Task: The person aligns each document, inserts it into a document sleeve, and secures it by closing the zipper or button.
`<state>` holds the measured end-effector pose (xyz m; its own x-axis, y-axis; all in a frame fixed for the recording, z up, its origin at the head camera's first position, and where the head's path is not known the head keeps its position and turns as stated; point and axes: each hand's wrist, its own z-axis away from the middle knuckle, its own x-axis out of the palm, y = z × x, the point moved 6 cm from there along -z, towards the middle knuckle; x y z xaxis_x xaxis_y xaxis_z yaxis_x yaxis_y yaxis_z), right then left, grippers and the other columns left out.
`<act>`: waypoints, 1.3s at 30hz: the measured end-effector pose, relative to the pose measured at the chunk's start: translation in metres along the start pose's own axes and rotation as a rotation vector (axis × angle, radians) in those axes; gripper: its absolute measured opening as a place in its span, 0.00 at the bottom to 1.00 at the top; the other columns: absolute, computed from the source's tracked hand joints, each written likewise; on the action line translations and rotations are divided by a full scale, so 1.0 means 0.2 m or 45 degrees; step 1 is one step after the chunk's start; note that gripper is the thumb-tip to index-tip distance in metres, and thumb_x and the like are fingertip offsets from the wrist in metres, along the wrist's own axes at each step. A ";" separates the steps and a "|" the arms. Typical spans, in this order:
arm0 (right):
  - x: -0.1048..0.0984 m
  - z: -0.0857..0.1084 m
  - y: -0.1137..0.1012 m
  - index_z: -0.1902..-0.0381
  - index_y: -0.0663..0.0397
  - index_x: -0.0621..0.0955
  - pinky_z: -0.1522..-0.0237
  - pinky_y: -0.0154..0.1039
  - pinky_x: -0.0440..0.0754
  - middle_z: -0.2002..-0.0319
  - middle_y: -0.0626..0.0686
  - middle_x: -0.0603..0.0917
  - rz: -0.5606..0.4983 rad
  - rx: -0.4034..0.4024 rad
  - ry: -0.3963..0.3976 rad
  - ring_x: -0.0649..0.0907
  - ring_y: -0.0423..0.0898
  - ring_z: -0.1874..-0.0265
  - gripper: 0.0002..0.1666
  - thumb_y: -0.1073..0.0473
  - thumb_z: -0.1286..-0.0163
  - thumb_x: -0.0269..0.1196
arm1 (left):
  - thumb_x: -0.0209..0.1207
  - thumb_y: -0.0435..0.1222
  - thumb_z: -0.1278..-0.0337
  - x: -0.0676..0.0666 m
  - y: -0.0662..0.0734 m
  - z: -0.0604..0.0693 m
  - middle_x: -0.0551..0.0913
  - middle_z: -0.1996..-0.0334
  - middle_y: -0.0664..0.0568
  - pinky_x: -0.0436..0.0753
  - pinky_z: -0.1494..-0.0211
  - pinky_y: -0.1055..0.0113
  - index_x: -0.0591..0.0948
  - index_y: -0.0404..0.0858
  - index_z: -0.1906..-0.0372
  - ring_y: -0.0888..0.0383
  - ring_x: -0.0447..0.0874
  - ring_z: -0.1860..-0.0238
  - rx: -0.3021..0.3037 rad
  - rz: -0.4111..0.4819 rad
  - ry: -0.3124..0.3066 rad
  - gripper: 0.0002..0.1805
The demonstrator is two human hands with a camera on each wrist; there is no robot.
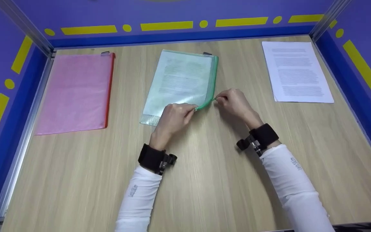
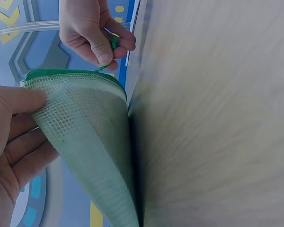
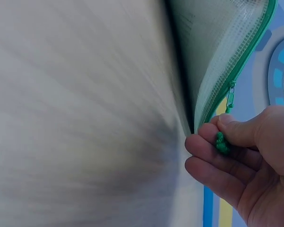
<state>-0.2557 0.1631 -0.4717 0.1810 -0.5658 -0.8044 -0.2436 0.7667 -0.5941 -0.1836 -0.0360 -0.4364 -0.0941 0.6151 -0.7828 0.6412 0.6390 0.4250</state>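
A green mesh zip pouch (image 1: 185, 74) with printed paper inside lies mid-table, its near right corner lifted. My left hand (image 1: 175, 118) pinches that corner between thumb and fingers; in the left wrist view the thumb presses on the mesh (image 2: 80, 109). My right hand (image 1: 236, 103) pinches the green cord of the zip pull, at the pouch's right edge. The right wrist view shows the metal zip slider (image 3: 231, 94) on the green zip, with the knotted cord (image 3: 221, 143) held in the right hand (image 3: 246, 161).
At the left of the table lies a pink pouch (image 1: 76, 93) with a red zip edge. A stack of printed paper (image 1: 296, 72) lies at the back right. Blue and purple panels with yellow marks stand round the wooden table (image 1: 192, 187).
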 end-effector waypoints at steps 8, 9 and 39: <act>-0.03 0.00 0.04 0.56 0.61 0.88 0.56 0.45 0.82 0.57 0.59 0.90 0.025 0.072 0.016 0.85 0.50 0.62 0.12 0.63 0.28 0.59 | 0.59 0.29 0.36 -0.05 -0.04 0.01 0.91 0.63 0.46 0.88 0.57 0.60 0.87 0.34 0.56 0.51 0.91 0.62 -0.036 0.024 0.044 0.10; -0.04 0.00 0.05 0.56 0.60 0.88 0.59 0.43 0.81 0.58 0.58 0.90 0.026 0.085 0.016 0.84 0.50 0.63 0.12 0.63 0.28 0.58 | 0.58 0.29 0.36 -0.06 -0.04 0.01 0.91 0.63 0.45 0.88 0.57 0.60 0.87 0.34 0.56 0.51 0.91 0.63 -0.043 0.028 0.053 0.10; -0.18 -0.01 0.28 0.58 0.62 0.87 0.70 0.38 0.68 0.69 0.56 0.81 0.080 0.209 0.155 0.76 0.50 0.71 0.14 0.60 0.26 0.56 | 0.57 0.32 0.32 -0.21 -0.27 0.08 0.90 0.57 0.45 0.87 0.55 0.60 0.87 0.35 0.52 0.54 0.90 0.56 -0.390 0.101 0.143 0.11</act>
<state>-0.2776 0.2257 -0.4769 0.0514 -0.5401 -0.8400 -0.0905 0.8352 -0.5425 -0.2022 -0.1026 -0.4340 -0.1471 0.7049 -0.6939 0.3925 0.6855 0.6131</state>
